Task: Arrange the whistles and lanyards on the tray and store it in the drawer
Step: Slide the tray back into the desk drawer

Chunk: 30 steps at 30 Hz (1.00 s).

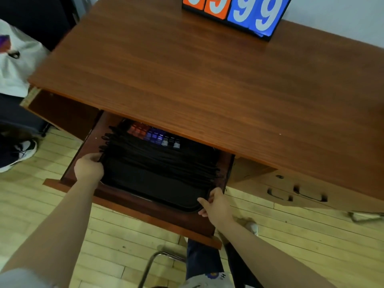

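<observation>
A black tray (158, 190) lies inside the open wooden drawer (133, 206) under the desk top. Several whistles (154, 136), red, purple, grey and black, stand in a row at the tray's far side, partly hidden under the desk edge. Black lanyards (160, 161) stretch in parallel lines across the tray. My left hand (88, 166) grips the tray's left rim. My right hand (216, 202) grips the tray's near right corner.
The wooden desk (187, 75) carries an orange and blue scoreboard (236, 13) at the back. Closed drawers with handles (299, 194) sit to the right. A metal chair frame (158, 260) stands below, on the plank floor. Another person's shoe (22, 150) is at left.
</observation>
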Each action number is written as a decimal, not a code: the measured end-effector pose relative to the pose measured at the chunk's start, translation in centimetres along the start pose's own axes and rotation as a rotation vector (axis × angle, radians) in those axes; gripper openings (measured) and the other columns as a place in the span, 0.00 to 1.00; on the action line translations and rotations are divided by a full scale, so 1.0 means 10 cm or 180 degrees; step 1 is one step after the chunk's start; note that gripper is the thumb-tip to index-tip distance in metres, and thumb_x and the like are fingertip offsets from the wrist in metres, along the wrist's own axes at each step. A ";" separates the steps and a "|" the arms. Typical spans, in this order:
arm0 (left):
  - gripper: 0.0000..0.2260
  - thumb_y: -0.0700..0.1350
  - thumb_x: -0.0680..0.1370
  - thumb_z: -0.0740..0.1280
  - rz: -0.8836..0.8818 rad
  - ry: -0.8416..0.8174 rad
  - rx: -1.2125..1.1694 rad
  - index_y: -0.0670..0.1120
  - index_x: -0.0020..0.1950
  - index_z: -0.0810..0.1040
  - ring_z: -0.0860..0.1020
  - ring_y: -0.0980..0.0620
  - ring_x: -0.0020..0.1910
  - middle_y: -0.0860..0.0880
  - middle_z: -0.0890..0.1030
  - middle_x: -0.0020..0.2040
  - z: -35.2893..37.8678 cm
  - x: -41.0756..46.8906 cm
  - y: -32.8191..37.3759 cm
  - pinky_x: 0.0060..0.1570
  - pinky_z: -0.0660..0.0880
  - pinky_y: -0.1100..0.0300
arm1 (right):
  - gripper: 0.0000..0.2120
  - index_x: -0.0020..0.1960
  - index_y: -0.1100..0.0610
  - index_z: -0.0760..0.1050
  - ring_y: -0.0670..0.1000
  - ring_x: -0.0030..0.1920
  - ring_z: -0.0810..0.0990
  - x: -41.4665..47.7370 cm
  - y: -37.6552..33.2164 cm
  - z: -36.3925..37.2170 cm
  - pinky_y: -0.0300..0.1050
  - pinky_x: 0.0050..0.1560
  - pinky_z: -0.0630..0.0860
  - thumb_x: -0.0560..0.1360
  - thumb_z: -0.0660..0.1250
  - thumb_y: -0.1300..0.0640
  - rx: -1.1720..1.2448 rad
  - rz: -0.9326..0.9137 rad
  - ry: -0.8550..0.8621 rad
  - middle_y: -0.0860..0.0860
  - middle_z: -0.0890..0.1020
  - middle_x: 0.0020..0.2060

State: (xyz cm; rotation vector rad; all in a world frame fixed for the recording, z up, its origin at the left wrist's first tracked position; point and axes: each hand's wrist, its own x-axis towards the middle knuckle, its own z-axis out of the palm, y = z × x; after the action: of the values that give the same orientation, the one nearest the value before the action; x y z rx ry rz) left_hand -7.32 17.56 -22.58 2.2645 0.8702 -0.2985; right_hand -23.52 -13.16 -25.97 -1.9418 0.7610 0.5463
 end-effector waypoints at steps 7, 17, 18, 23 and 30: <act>0.14 0.40 0.78 0.64 -0.0505 -0.0174 -0.0634 0.37 0.62 0.77 0.74 0.39 0.64 0.39 0.77 0.64 -0.04 -0.09 0.11 0.63 0.72 0.49 | 0.11 0.51 0.60 0.70 0.45 0.25 0.79 -0.01 -0.14 -0.14 0.38 0.25 0.76 0.80 0.64 0.52 -0.0106 0.0272 -0.0270 0.53 0.80 0.33; 0.25 0.48 0.74 0.64 -0.1822 0.0319 -0.2048 0.47 0.71 0.68 0.65 0.38 0.70 0.43 0.64 0.74 -0.11 -0.61 -0.09 0.65 0.67 0.41 | 0.11 0.56 0.60 0.72 0.60 0.51 0.79 -0.51 -0.60 0.04 0.48 0.40 0.70 0.81 0.56 0.54 -0.2876 -0.2162 -0.1239 0.57 0.78 0.51; 0.24 0.47 0.75 0.62 -0.2040 0.0166 -0.2429 0.48 0.72 0.67 0.62 0.38 0.73 0.44 0.62 0.76 -0.10 -0.69 -0.09 0.69 0.61 0.39 | 0.11 0.58 0.60 0.73 0.60 0.53 0.79 -0.56 -0.61 0.12 0.49 0.43 0.72 0.81 0.56 0.56 -0.2850 -0.2308 -0.1590 0.58 0.78 0.54; 0.27 0.48 0.78 0.60 -0.2445 -0.0036 -0.3394 0.49 0.76 0.60 0.51 0.35 0.76 0.44 0.55 0.79 -0.06 -0.89 -0.11 0.70 0.48 0.30 | 0.22 0.75 0.58 0.63 0.58 0.70 0.69 -0.68 -0.61 0.41 0.48 0.67 0.68 0.82 0.57 0.56 -0.2285 -0.1399 -0.2820 0.58 0.70 0.72; 0.38 0.52 0.73 0.64 -0.2463 -0.0322 -0.4108 0.48 0.79 0.51 0.52 0.36 0.77 0.42 0.54 0.79 -0.01 -0.81 -0.09 0.70 0.48 0.31 | 0.26 0.78 0.57 0.54 0.58 0.74 0.63 -0.54 -0.53 0.37 0.53 0.72 0.64 0.82 0.55 0.54 -0.2363 -0.1047 -0.2572 0.58 0.64 0.75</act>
State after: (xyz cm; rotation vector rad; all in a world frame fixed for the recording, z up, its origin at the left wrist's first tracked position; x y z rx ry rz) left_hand -14.00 14.07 -19.48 0.6853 1.3220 -0.1047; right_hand -23.81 -6.48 -20.86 -2.1426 -0.3265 1.4171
